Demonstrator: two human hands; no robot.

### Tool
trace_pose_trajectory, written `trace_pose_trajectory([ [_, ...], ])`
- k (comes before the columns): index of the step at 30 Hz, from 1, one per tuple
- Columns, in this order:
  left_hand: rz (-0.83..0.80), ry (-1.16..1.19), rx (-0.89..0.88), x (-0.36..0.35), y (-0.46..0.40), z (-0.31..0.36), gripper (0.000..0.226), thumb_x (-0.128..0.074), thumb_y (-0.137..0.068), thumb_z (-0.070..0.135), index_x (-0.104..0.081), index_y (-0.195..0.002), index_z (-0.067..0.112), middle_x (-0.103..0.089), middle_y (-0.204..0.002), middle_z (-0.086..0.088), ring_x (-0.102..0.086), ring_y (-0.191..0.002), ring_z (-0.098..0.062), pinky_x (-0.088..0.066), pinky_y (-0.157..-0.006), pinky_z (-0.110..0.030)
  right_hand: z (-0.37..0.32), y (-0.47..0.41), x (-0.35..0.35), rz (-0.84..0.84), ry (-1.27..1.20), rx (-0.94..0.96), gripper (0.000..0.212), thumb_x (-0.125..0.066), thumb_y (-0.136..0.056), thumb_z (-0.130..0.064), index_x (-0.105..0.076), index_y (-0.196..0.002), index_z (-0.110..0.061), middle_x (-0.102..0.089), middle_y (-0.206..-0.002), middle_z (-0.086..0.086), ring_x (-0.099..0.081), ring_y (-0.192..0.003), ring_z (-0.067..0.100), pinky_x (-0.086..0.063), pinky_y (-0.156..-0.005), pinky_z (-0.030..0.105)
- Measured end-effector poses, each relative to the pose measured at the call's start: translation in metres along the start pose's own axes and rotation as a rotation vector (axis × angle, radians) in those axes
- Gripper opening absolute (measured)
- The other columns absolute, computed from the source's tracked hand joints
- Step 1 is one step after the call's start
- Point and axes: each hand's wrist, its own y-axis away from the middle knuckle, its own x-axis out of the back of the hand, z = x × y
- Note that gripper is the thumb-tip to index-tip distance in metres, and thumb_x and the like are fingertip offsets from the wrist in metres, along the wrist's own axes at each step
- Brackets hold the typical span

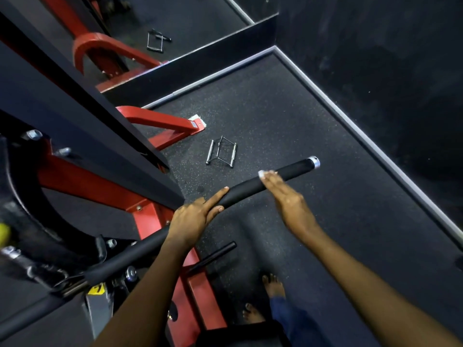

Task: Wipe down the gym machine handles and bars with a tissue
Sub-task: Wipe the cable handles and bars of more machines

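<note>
Wiping looks under way on the black padded bar [250, 182], with its chrome-capped end and the other handles seemingly left. Left hand [194, 219] grips the bar mid-length; right hand [288, 199], fingers straight, presses a white tissue [261, 173] onto it above the floor [288, 116].

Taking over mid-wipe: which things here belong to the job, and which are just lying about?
In the job: black bar; tissue under the right hand; left hand steadying the bar.

Lying about: chrome handle attachment on floor; short black bar near the red frame.
</note>
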Motion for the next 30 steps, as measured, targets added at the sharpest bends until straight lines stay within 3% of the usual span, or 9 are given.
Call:
trace_pose_trajectory([
  [6, 0.008, -0.027, -0.003, -0.003, 0.0, -0.001, 0.077, 0.028, -0.069, 0.078, 0.007, -0.139, 0.056, -0.059, -0.099, -0.001, -0.064, -0.088, -0.025, -0.046, -0.073, -0.036, 0.053, -0.034, 0.022, 0.236, -0.056, -0.567, 0.036, -0.043, -0.093, -0.023, -0.065, -0.121, -0.016, -0.06, -0.119, -0.007, -0.051, -0.118, 0.012, -0.034, -0.107, 0.031],
  [8, 0.023, -0.029, -0.003, -0.003, 0.0, 0.0, 0.077, 0.026, -0.071, 0.078, 0.003, -0.14, 0.054, -0.06, -0.097, -0.003, -0.064, -0.085, -0.026, -0.047, -0.071, -0.037, 0.026, -0.026, 0.013, 0.147, -0.049, -0.49, 0.031, -0.049, -0.093, -0.03, -0.066, -0.117, -0.02, -0.06, -0.097, -0.01, -0.055, -0.092, 0.007, -0.042, -0.086, 0.026],
  [13, 0.035, -0.046, -0.012, -0.002, 0.0, 0.001, 0.075, 0.02, -0.077, 0.076, -0.005, -0.143, 0.051, -0.061, -0.091, -0.005, -0.065, -0.077, -0.028, -0.048, -0.065, -0.038, 0.019, 0.009, 0.004, -0.036, -0.013, 0.01, 0.059, -0.047, -0.088, 0.015, -0.043, -0.141, -0.011, -0.037, -0.148, 0.001, -0.03, -0.14, 0.015, -0.019, -0.117, 0.027],
  [16, 0.048, -0.066, -0.015, -0.003, -0.002, 0.001, 0.067, 0.008, -0.088, 0.071, -0.017, -0.145, 0.047, -0.06, -0.08, -0.005, -0.064, -0.066, -0.028, -0.047, -0.056, -0.037, 0.047, -0.007, 0.02, 0.163, -0.175, -0.384, 0.044, -0.043, -0.096, 0.002, -0.051, -0.135, -0.017, -0.047, -0.141, -0.007, -0.038, -0.135, 0.008, -0.023, -0.116, 0.027],
  [19, 0.043, -0.08, -0.015, -0.005, -0.003, 0.0, 0.066, 0.008, -0.089, 0.071, -0.017, -0.145, 0.046, -0.059, -0.078, -0.005, -0.063, -0.064, -0.028, -0.046, -0.055, -0.037, 0.012, -0.02, 0.017, 0.183, -0.379, -0.555, 0.017, -0.054, -0.094, -0.026, -0.065, -0.107, -0.027, -0.065, -0.1, -0.01, -0.062, -0.095, 0.01, -0.046, -0.089, 0.018],
  [22, 0.05, -0.074, -0.011, -0.003, -0.002, 0.001, 0.071, 0.013, -0.084, 0.074, -0.014, -0.144, 0.047, -0.059, -0.081, -0.005, -0.064, -0.068, -0.029, -0.047, -0.059, -0.037, -0.038, 0.0, -0.005, -0.022, -0.213, -0.055, 0.051, -0.044, -0.085, 0.01, -0.054, -0.131, -0.01, -0.053, -0.136, 0.005, -0.044, -0.131, 0.014, -0.029, -0.11, 0.016],
  [24, 0.051, -0.069, -0.014, -0.003, -0.001, 0.002, 0.074, 0.017, -0.081, 0.075, -0.011, -0.143, 0.047, -0.059, -0.083, -0.006, -0.065, -0.072, -0.029, -0.047, -0.061, -0.037, -0.021, 0.011, -0.012, -0.038, -0.13, 0.148, 0.047, -0.036, -0.092, -0.003, -0.049, -0.136, -0.012, -0.044, -0.144, -0.001, -0.034, -0.136, 0.009, -0.025, -0.114, 0.024],
  [27, 0.058, -0.06, -0.014, -0.003, 0.0, 0.002, 0.076, 0.02, -0.078, 0.076, -0.007, -0.143, 0.048, -0.059, -0.086, -0.005, -0.064, -0.076, -0.028, -0.047, -0.065, -0.038, 0.005, -0.003, 0.011, 0.191, -0.367, -0.534, 0.038, -0.051, -0.096, -0.032, -0.056, -0.13, -0.017, -0.051, -0.137, -0.007, -0.041, -0.131, 0.006, -0.029, -0.113, 0.029],
  [30, 0.054, -0.067, -0.015, -0.004, 0.001, 0.001, 0.078, 0.023, -0.075, 0.077, -0.004, -0.143, 0.05, -0.059, -0.088, -0.004, -0.064, -0.079, -0.027, -0.047, -0.066, -0.037, 0.03, -0.017, 0.021, 0.448, -0.668, -1.328, 0.033, -0.052, -0.094, -0.007, -0.058, -0.126, -0.001, -0.063, -0.119, 0.01, -0.061, -0.105, 0.019, -0.047, -0.084, 0.024],
])
